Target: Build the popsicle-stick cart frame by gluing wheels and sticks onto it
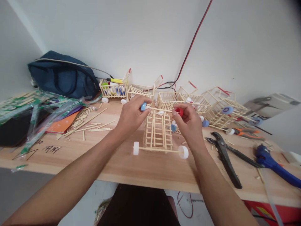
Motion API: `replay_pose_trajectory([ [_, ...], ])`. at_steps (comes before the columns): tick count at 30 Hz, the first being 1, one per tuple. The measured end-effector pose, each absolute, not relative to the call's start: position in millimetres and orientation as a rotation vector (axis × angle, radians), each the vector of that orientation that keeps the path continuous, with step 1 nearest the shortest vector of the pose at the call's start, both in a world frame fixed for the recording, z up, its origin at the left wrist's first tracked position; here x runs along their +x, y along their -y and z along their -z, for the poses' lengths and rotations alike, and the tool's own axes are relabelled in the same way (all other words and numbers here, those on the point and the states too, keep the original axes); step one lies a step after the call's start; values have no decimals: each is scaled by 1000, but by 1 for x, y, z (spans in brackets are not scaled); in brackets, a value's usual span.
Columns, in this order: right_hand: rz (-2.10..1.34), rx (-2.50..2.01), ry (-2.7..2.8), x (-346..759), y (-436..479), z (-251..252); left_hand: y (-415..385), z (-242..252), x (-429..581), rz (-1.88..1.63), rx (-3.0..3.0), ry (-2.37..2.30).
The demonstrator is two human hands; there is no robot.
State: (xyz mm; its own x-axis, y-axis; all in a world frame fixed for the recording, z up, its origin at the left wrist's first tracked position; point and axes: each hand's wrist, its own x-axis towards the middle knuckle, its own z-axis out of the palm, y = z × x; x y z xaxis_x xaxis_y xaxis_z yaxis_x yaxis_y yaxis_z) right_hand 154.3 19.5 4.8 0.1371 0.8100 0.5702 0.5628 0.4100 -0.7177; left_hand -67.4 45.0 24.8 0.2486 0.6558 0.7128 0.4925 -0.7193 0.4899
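Observation:
My left hand (130,113) pinches a light blue bottle cap (143,106) at the left end of a thin wooden stick (162,109). At the stick's other end, my right hand (189,121) has its fingers closed around a red bottle cap (179,112). Below both hands is a small cart frame of wooden sticks (158,138), slatted like a cage. Along its near side runs a stick axle (155,149) with a white cap wheel (135,148) on the left and another white cap wheel (183,152) on the right. Whether the held stick touches the frame, I cannot tell.
Several stick carts (169,99) line the wall, one filled with caps (115,90). Loose sticks (82,121), plastic wrappers (35,113) and a blue bag (64,75) lie left. At right are a black-handled cutting tool (225,157), orange pliers (246,132) and a blue glue gun (270,160).

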Motion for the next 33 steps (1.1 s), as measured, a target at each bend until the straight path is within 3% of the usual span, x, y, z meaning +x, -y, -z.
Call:
replay_pose_trajectory([
  [33,-83,-1262,1697,150,-14,-12,-50,-25,-67,-1371,2438,-975],
])
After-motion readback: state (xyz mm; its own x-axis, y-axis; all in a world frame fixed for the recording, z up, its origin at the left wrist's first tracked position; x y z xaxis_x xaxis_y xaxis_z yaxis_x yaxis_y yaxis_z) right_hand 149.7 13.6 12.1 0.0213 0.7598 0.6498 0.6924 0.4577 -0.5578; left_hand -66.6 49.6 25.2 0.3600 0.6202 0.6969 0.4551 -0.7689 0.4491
